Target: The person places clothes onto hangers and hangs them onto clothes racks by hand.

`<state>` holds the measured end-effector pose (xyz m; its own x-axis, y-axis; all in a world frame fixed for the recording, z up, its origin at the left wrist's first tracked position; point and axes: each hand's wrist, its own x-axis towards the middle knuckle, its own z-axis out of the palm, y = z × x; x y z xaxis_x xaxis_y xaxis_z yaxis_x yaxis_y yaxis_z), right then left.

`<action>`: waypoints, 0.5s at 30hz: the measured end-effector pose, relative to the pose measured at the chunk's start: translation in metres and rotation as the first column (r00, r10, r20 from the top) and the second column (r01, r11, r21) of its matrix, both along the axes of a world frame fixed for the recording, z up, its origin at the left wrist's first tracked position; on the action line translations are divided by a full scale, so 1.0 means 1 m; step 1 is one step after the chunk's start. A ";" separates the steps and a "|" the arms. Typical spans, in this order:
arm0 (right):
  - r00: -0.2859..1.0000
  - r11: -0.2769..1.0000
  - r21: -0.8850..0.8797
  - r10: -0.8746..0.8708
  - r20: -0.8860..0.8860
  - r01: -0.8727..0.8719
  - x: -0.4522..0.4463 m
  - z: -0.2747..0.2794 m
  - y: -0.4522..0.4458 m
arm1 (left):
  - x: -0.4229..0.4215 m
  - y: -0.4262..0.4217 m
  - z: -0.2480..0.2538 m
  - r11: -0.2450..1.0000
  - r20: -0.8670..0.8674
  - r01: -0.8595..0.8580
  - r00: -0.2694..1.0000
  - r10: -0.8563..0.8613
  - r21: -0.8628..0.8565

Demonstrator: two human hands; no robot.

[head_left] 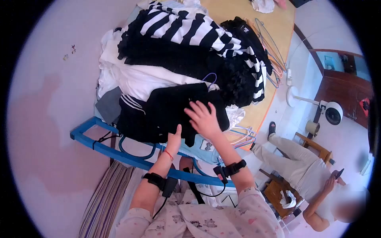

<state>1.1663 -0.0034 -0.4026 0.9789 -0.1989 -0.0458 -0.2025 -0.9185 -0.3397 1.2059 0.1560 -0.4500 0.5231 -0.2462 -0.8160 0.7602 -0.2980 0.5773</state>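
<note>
A black garment (170, 105) lies on the pile in front of me, with the purple hook of a hanger (212, 76) sticking out at its far edge. My right hand (204, 119) rests flat on it, fingers spread. At the near edge my left hand (174, 141) has its thumb on top of the black cloth, and its other fingers are hidden below the edge. Dark cloth with white stripes (133, 102) shows to the left. Behind lie white clothes (137, 78) and a black-and-white striped garment (188, 29).
The clothes lie on a wooden table (279, 20) with several wire hangers (272, 51) on its right side. A blue metal frame (139, 157) runs along the near side. At right, a person (295, 162) sits near a white fan (332, 113).
</note>
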 end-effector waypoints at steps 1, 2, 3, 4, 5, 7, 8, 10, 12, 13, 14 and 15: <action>0.999 0.999 -0.026 -0.026 -0.048 0.025 -0.007 -0.010 0.005 | -0.004 0.004 -0.004 1.000 -0.010 0.000 1.000 0.000 0.010; 0.991 0.994 -0.066 -0.097 -0.086 0.092 -0.012 -0.021 0.004 | -0.008 0.007 -0.008 0.961 -0.205 -0.252 0.952 0.226 -0.111; 0.978 0.981 -0.111 -0.170 -0.119 0.157 -0.015 -0.028 0.000 | -0.010 0.008 -0.012 0.847 -0.410 -0.502 0.820 0.400 -0.177; 0.964 0.967 -0.156 -0.225 -0.139 0.204 -0.019 -0.033 -0.003 | -0.014 0.010 -0.015 0.790 -0.466 -0.569 0.777 0.424 -0.229; 0.953 0.953 -0.174 -0.274 -0.130 0.250 -0.023 -0.038 -0.004 | -0.018 0.010 -0.019 0.791 -0.468 -0.569 0.776 0.424 -0.226; 0.955 0.953 -0.158 -0.276 -0.106 0.258 -0.027 -0.034 -0.005 | -0.026 0.007 -0.018 0.772 -0.491 -0.613 0.731 0.473 -0.170; 0.954 0.952 -0.161 -0.279 -0.113 0.260 -0.031 -0.029 -0.005 | -0.028 0.005 -0.017 0.774 -0.497 -0.612 0.729 0.470 -0.166; 0.964 0.964 -0.023 -0.265 -0.030 0.265 -0.035 -0.022 -0.009 | -0.026 -0.003 -0.018 0.809 -0.411 -0.556 0.794 0.448 -0.190; 0.965 0.965 0.000 -0.263 0.011 0.263 -0.039 -0.012 -0.008 | -0.022 -0.005 -0.010 0.923 -0.281 -0.353 0.911 0.301 -0.155; 0.964 0.965 0.027 -0.262 0.049 0.261 -0.041 -0.007 -0.007 | -0.020 -0.006 -0.005 0.987 -0.155 -0.138 0.980 0.124 -0.085; 0.961 0.965 -0.004 -0.260 0.090 0.261 -0.042 -0.003 -0.005 | -0.015 -0.008 -0.004 0.987 -0.156 -0.131 0.981 0.116 -0.089; 0.959 0.963 -0.010 -0.267 0.091 0.269 -0.042 0.003 -0.004 | -0.010 -0.011 -0.004 0.960 -0.333 -0.230 0.928 0.167 -0.160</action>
